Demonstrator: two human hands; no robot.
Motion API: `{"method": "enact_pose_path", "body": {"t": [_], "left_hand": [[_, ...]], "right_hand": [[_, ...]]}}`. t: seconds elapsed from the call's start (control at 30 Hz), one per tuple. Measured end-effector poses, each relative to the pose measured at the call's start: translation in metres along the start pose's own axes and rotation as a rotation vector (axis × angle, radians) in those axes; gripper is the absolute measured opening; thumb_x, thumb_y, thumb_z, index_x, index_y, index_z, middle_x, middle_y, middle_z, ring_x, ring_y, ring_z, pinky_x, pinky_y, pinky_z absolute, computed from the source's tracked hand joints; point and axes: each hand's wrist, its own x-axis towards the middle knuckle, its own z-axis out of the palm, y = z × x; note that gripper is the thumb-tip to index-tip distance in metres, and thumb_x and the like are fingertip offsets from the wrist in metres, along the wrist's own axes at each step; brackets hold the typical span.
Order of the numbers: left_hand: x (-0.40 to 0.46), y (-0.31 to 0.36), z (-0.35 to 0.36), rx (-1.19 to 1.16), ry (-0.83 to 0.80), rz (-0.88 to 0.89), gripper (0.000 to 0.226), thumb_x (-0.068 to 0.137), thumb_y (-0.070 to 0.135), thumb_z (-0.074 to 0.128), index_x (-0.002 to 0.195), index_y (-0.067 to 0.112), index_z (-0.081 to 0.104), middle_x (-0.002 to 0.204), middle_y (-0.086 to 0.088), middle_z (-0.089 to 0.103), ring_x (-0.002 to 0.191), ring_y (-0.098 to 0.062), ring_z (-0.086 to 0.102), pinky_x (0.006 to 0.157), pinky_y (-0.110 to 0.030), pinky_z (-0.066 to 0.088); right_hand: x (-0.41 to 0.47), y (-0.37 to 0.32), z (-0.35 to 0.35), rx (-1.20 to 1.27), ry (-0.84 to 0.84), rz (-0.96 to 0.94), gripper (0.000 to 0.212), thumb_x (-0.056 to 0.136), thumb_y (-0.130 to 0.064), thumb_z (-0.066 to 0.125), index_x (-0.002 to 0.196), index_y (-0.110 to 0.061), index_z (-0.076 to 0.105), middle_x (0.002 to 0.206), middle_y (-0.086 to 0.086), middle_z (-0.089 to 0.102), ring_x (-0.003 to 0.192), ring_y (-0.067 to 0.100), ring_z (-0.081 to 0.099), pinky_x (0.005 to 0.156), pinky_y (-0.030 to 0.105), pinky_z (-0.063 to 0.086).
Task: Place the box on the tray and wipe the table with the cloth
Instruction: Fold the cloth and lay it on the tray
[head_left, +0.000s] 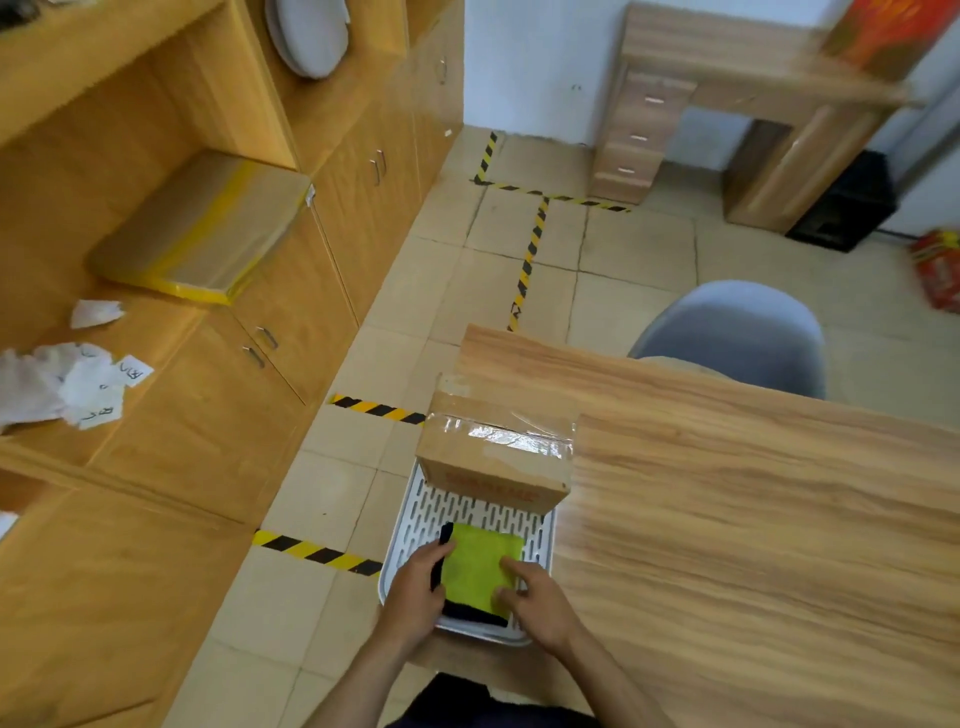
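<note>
A taped brown cardboard box (493, 457) rests on the far end of the white slotted tray (415, 519), which sits at the left edge of the wooden table (753, 519). A folded cloth (480, 564), lime green on top and black underneath, lies on the near half of the tray. My left hand (415, 587) grips the cloth's left edge, fingers wrapped over the black side. My right hand (535, 597) presses on the cloth's right near corner with fingers curled on it.
A grey chair (737, 332) stands behind the table's far edge. Wooden cabinets (291, 291) line the left, carrying a taped parcel (208, 228) and crumpled papers (67, 384). Striped tape (322, 553) marks the tiled floor. A desk (727, 114) stands by the back wall.
</note>
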Motion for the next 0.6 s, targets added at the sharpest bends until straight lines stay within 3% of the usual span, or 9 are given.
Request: {"method": "enact_pose_path", "body": {"t": [0.1, 0.2, 0.27, 0.33, 0.43, 0.6], "left_hand": [[0.003, 0.001, -0.006, 0.032, 0.04, 0.003, 0.059, 0.09, -0.003, 0.062, 0.144, 0.02, 0.053, 0.149, -0.003, 0.051, 0.137, -0.022, 0.048, 0.114, -0.036, 0.04], [0.002, 0.006, -0.017, 0.036, 0.146, 0.036, 0.046, 0.089, -0.004, 0.063, 0.131, 0.015, 0.065, 0.134, -0.003, 0.063, 0.125, -0.024, 0.057, 0.105, -0.034, 0.047], [0.001, 0.011, -0.028, 0.053, 0.244, 0.062, 0.037, 0.09, -0.001, 0.064, 0.122, 0.017, 0.068, 0.127, -0.001, 0.064, 0.121, -0.023, 0.057, 0.1, -0.033, 0.047], [0.002, 0.012, -0.038, 0.046, 0.337, 0.078, 0.035, 0.09, 0.002, 0.064, 0.119, 0.022, 0.065, 0.125, 0.003, 0.06, 0.121, -0.021, 0.053, 0.096, -0.03, 0.045], [0.011, 0.004, -0.048, 0.02, 0.364, 0.004, 0.045, 0.089, 0.005, 0.066, 0.131, 0.019, 0.057, 0.133, -0.002, 0.054, 0.126, -0.025, 0.047, 0.099, -0.032, 0.041], [0.029, -0.005, -0.05, -0.037, 0.084, -0.072, 0.056, 0.093, 0.011, 0.065, 0.143, 0.029, 0.048, 0.16, -0.009, 0.029, 0.147, -0.029, 0.028, 0.113, -0.043, 0.034]], "right_hand": [[-0.003, 0.004, -0.007, -0.022, 0.13, -0.032, 0.036, 0.095, -0.017, 0.058, 0.131, -0.017, 0.064, 0.13, 0.001, 0.061, 0.116, 0.018, 0.063, 0.092, 0.021, 0.045], [-0.01, 0.015, -0.02, 0.103, 0.331, -0.036, 0.021, 0.094, -0.013, 0.059, 0.101, -0.026, 0.074, 0.103, -0.003, 0.076, 0.09, 0.012, 0.071, 0.086, 0.036, 0.057], [-0.013, 0.021, -0.029, 0.166, 0.451, -0.045, 0.024, 0.094, -0.009, 0.061, 0.092, -0.031, 0.072, 0.091, -0.008, 0.076, 0.079, 0.006, 0.07, 0.078, 0.035, 0.058], [-0.016, 0.023, -0.036, 0.186, 0.526, -0.048, 0.024, 0.093, -0.007, 0.062, 0.1, -0.027, 0.072, 0.099, -0.007, 0.076, 0.082, 0.003, 0.068, 0.079, 0.028, 0.054], [-0.014, 0.024, -0.039, 0.196, 0.466, 0.027, 0.034, 0.095, -0.009, 0.059, 0.129, -0.012, 0.063, 0.124, 0.007, 0.069, 0.098, 0.015, 0.064, 0.088, 0.029, 0.048], [-0.011, 0.019, -0.033, 0.242, 0.28, 0.108, 0.062, 0.095, -0.016, 0.062, 0.152, -0.012, 0.038, 0.149, 0.009, 0.052, 0.132, 0.025, 0.055, 0.106, 0.039, 0.046]]}}
